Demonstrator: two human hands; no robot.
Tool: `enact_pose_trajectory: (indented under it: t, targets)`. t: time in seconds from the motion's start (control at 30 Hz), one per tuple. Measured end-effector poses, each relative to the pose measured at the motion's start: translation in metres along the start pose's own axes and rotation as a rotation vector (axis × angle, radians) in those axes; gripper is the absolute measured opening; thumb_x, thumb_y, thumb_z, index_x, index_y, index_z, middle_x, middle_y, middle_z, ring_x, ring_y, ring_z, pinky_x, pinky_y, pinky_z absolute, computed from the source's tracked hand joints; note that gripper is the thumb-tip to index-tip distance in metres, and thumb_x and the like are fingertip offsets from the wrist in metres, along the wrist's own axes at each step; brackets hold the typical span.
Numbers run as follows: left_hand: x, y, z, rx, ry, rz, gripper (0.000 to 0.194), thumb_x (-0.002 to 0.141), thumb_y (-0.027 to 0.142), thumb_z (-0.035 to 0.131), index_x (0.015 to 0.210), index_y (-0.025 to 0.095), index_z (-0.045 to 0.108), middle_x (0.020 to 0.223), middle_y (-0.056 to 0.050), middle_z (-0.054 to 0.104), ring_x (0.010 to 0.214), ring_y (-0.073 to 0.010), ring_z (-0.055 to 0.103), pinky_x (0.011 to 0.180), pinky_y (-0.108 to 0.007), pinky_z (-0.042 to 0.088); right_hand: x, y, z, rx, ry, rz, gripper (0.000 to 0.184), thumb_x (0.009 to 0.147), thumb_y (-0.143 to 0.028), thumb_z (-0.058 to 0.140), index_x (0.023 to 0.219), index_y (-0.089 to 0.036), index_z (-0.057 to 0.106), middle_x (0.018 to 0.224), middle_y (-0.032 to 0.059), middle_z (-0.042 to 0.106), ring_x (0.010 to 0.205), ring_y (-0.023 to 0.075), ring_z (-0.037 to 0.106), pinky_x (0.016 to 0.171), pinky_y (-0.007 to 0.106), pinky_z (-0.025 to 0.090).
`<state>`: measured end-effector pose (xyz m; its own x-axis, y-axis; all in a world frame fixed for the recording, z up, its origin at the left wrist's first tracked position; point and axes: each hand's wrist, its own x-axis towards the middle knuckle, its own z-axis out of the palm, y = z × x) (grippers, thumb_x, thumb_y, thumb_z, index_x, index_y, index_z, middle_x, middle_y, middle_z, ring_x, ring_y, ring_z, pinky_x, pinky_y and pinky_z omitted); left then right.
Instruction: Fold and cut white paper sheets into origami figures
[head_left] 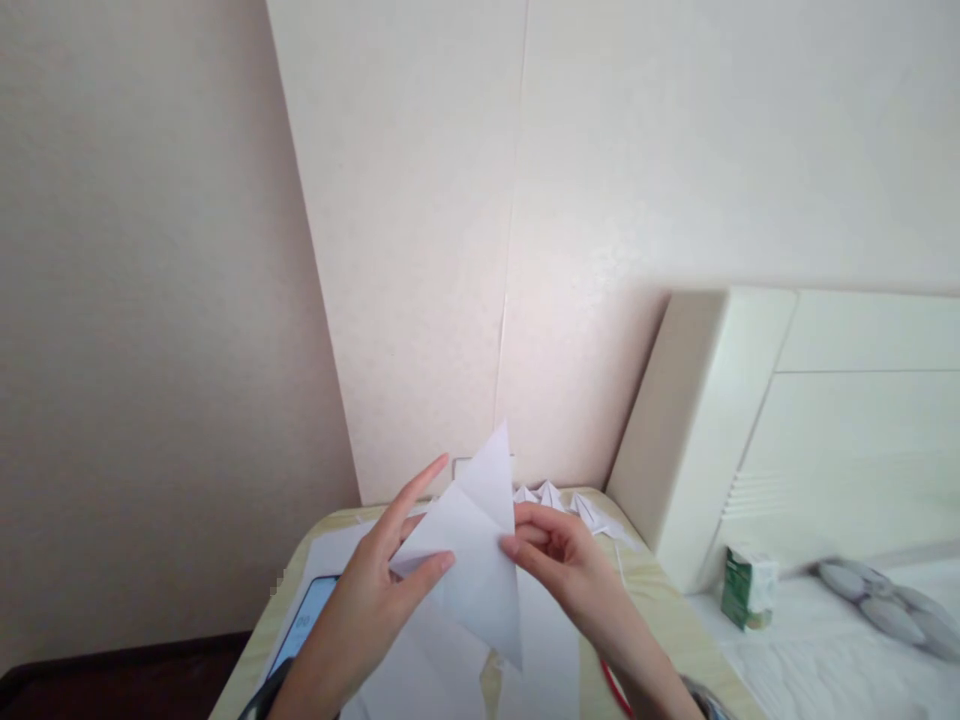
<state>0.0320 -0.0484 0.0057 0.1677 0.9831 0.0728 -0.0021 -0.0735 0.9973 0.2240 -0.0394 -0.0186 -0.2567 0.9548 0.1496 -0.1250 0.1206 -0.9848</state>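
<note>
A folded sheet of white paper [476, 545] with pointed corners is held up above the table between both hands. My left hand [382, 570] grips its left side, thumb on the near face, index finger stretched out past the edge, the other fingers partly hidden behind the paper. My right hand [559, 550] pinches the right edge between thumb and fingers. A crease runs across the upper part of the sheet. More white sheets [544, 640] lie on the table below. Under my left forearm a phone [311, 615] with a lit screen is partly covered.
Several folded white paper shapes [589, 512] stand at the back right of the light wooden table [667, 620]. A red cord [616, 692] lies near my right forearm. Right of the table are a bed headboard [847, 420], a green and white box [748, 588] and a grey petal-shaped object [889, 600].
</note>
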Motion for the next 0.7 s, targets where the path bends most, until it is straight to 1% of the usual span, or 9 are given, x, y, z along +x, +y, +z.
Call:
enact_pose_trajectory:
  t: [0.07,0.13,0.2,0.3,0.37,0.47,0.6,0.7]
  targets:
    - [0.009,0.007,-0.001,0.011,0.062,-0.001,0.079,0.075,0.031,0.073,0.146,0.025,0.039,0.094,-0.004,0.076,0.063,-0.0202,0.07,0.053,-0.027,0.056,0.011,-0.006,0.001,0.027,-0.008,0.011,0.029,0.075,-0.049,0.077,0.078,-0.021,0.069,0.062,-0.0024,0.069,0.06,0.0132,0.063,0.055,0.021,0.046]
    - [0.017,0.007,-0.003,0.013,0.118,0.002,0.075,0.072,0.033,0.076,0.141,0.025,0.046,0.087,-0.003,0.076,0.06,-0.021,0.07,0.05,-0.027,0.056,0.019,-0.01,0.001,0.051,-0.02,0.031,0.027,0.075,-0.047,0.077,0.078,-0.021,0.069,0.061,-0.0027,0.069,0.061,0.014,0.064,0.056,0.022,0.047]
    - [0.025,0.003,-0.004,-0.002,0.181,0.011,0.068,0.069,0.034,0.079,0.132,0.025,0.055,0.085,-0.003,0.076,0.058,-0.0221,0.07,0.048,-0.027,0.055,0.026,-0.011,0.0,0.049,-0.019,0.041,0.025,0.076,-0.046,0.076,0.078,-0.021,0.07,0.061,-0.0025,0.069,0.061,0.0151,0.065,0.057,0.023,0.048]
    - [0.033,-0.005,-0.005,-0.031,0.265,0.018,0.055,0.065,0.033,0.081,0.117,0.025,0.065,0.088,-0.005,0.077,0.061,-0.0248,0.072,0.049,-0.029,0.056,0.034,-0.01,-0.001,-0.008,-0.002,0.028,0.022,0.079,-0.044,0.073,0.075,-0.023,0.069,0.06,-0.0022,0.068,0.063,0.0163,0.064,0.057,0.023,0.048]
    - [0.038,-0.009,-0.007,-0.038,0.269,0.008,0.052,0.064,0.032,0.082,0.113,0.025,0.067,0.091,-0.006,0.077,0.066,-0.0264,0.073,0.052,-0.031,0.058,0.037,-0.007,-0.001,-0.035,-0.013,0.032,0.02,0.081,-0.042,0.071,0.075,-0.023,0.069,0.06,-0.0023,0.068,0.064,0.0163,0.064,0.056,0.023,0.047]
    - [0.043,-0.012,-0.009,-0.014,0.277,0.016,0.047,0.065,0.031,0.08,0.111,0.026,0.067,0.091,-0.004,0.076,0.067,-0.025,0.072,0.055,-0.031,0.058,0.039,-0.004,-0.004,-0.088,-0.036,0.046,0.018,0.083,-0.038,0.069,0.073,-0.023,0.068,0.061,-0.0021,0.069,0.063,0.0157,0.064,0.057,0.023,0.047]
    - [0.044,-0.01,-0.01,0.004,0.343,0.052,0.046,0.066,0.03,0.08,0.11,0.026,0.067,0.082,-0.002,0.074,0.065,-0.0225,0.071,0.055,-0.029,0.057,0.039,-0.002,-0.007,-0.208,-0.022,0.021,0.015,0.083,-0.03,0.065,0.071,-0.023,0.065,0.066,-0.0004,0.071,0.066,0.0167,0.067,0.062,0.025,0.05]
    - [0.041,-0.006,-0.006,-0.004,0.352,0.041,0.044,0.066,0.029,0.08,0.108,0.025,0.067,0.07,0.001,0.071,0.063,-0.0209,0.07,0.051,-0.025,0.054,0.037,-0.004,-0.008,-0.264,-0.014,-0.009,0.02,0.085,-0.028,0.062,0.067,-0.022,0.064,0.064,-0.0009,0.071,0.064,0.0154,0.066,0.062,0.024,0.049]
